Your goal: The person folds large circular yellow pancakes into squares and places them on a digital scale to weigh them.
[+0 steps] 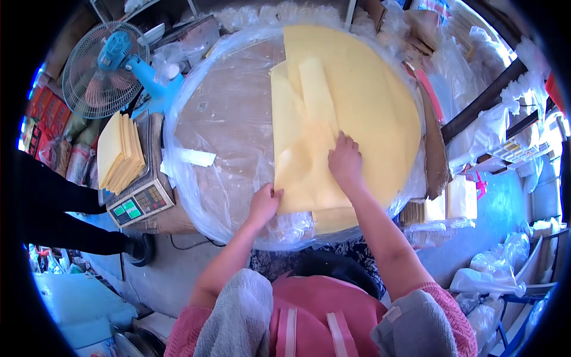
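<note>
A large, thin yellow sheet [379,102] lies over the right part of a round, plastic-covered tabletop [223,102]. Its left side is folded over into a straight edge, and loose folds rise near the middle. My left hand [264,204] pinches the folded sheet at its lower left edge, thumb on top. My right hand [347,163] rests on the sheet right of the middle, fingers curled at the end of a raised fold; its fingertips are partly hidden. Below the fold, another part of yellow sheet [334,221] shows at the table's near edge.
At the left, a digital scale [140,203] carries a stack of folded yellow sheets [120,151]. Behind it stands a blue fan [113,53]. A person's dark-clothed legs [67,209] are beside the scale. Torn cardboard [432,147] borders the table's right side.
</note>
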`<action>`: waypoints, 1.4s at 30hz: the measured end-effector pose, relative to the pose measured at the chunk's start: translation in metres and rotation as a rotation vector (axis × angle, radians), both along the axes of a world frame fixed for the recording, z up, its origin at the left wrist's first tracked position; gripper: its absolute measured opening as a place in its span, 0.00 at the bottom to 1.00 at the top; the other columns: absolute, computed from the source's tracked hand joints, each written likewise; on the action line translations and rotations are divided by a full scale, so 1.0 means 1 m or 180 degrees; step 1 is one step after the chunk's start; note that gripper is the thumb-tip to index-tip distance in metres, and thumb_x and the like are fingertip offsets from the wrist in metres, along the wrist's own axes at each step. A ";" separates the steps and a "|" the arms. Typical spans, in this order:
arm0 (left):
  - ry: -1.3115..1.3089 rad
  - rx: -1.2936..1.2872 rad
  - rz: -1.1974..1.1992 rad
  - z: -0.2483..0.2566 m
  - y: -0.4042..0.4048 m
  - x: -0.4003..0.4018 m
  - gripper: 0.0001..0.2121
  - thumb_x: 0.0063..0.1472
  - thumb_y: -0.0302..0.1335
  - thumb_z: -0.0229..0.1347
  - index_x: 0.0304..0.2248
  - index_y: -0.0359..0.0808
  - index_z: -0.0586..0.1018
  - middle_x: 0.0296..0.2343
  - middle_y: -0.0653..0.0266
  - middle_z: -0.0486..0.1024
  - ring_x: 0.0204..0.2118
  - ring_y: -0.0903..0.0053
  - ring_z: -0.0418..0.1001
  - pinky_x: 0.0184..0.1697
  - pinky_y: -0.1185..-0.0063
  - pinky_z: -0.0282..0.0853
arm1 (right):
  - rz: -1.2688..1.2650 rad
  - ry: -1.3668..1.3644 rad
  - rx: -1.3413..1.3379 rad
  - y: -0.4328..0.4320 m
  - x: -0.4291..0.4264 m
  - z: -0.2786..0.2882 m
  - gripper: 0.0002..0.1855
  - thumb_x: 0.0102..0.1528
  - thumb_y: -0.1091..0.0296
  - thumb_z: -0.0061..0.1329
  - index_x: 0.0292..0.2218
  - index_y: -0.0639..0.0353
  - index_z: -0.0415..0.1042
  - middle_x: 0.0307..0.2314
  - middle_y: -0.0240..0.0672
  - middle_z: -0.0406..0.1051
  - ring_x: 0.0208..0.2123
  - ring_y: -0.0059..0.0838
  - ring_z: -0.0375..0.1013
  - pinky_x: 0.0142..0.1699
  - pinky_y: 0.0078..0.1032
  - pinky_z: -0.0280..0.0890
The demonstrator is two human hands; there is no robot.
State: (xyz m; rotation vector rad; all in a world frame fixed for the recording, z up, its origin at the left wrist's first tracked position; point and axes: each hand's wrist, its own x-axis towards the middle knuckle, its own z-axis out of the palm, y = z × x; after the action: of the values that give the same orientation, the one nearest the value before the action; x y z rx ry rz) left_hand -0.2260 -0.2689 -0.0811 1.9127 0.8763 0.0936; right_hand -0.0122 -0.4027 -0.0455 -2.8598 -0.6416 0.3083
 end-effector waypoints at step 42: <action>-0.0825 0.2855 -0.1415 -0.029 0.093 0.305 0.32 0.62 0.53 0.45 0.61 0.47 0.60 0.63 0.62 0.49 0.66 0.57 0.41 0.62 0.47 0.36 | 0.0678 0.0752 0.3920 0.214 0.371 -0.062 0.29 0.66 0.52 0.38 0.62 0.57 0.55 0.57 0.36 0.61 0.58 0.24 0.60 0.61 0.23 0.52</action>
State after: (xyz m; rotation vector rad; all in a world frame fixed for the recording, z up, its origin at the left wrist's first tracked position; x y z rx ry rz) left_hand 0.0790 -0.1757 -0.1102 2.7955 0.1981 0.5221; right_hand 0.3586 -0.1889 -0.1072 -1.5651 -0.7266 0.1713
